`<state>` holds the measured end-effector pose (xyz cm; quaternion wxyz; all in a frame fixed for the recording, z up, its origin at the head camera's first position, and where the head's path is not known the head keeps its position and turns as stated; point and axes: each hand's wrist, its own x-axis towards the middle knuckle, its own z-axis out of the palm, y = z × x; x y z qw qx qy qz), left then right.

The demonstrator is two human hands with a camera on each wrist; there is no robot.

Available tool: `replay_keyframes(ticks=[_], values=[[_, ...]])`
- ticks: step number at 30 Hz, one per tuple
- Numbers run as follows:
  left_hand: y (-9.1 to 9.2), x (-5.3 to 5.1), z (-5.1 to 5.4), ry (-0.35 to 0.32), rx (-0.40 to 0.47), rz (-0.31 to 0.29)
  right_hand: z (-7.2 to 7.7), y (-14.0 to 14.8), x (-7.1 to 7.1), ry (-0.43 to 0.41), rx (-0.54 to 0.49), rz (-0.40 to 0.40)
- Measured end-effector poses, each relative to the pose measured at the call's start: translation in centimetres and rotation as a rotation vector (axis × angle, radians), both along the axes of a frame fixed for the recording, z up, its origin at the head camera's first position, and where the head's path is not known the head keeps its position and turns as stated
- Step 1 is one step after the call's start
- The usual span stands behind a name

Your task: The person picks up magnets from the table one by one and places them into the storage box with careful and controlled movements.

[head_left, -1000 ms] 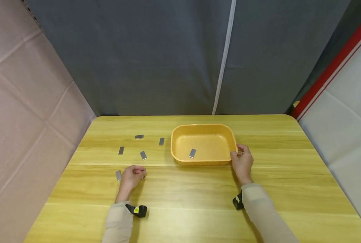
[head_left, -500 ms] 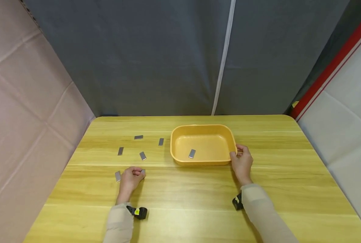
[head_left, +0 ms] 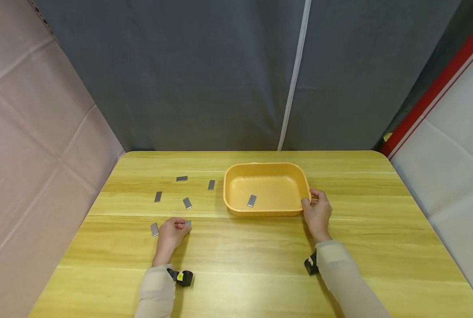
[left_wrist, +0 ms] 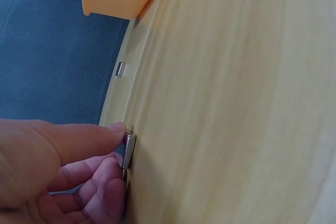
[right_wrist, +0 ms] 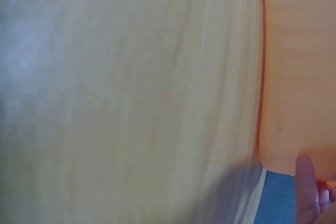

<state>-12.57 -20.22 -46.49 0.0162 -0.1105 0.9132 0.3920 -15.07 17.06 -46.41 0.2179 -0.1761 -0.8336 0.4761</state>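
My left hand [head_left: 170, 235] is low over the table, left of centre. Its thumb and fingers pinch a small flat grey metal block [left_wrist: 129, 151] by its edges, at the table surface. Most of that block shows past the fingertips in the left wrist view. On the right, my right hand [head_left: 317, 216] grips the near right corner of a yellow plastic tub [head_left: 266, 213], thumb on the near side and fingers round the right side. Inside the tub lies one similar grey block [head_left: 251, 201], towards the left.
Several like blocks lie scattered left of the tub: one [head_left: 154, 229] beside my left hand, another [head_left: 187, 203] just beyond it, one [head_left: 211, 185] near the tub's left wall. A grey curtain [head_left: 204, 79] hangs behind the wooden table [head_left: 244, 274].
A little more of the block shows at my left fingertips than a second ago. Both hands and the tub have otherwise stayed nearly in place.
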Motion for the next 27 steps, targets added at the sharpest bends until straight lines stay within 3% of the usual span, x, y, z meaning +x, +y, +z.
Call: replay_keyframes(ticks=[11, 21, 27], values=[[-0.01, -0.08, 0.03, 0.003, -0.027, -0.037, -0.06, -0.02, 0.01, 0.007, -0.01, 0.004], [0.08, -0.14, 0.25, -0.06, -0.036, -0.042, -0.11, 0.03, 0.02, 0.018, -0.022, 0.014], [0.17, -0.13, 0.24, -0.047, -0.045, -0.045, -0.14, 0.02, 0.04, 0.027, -0.011, 0.008]])
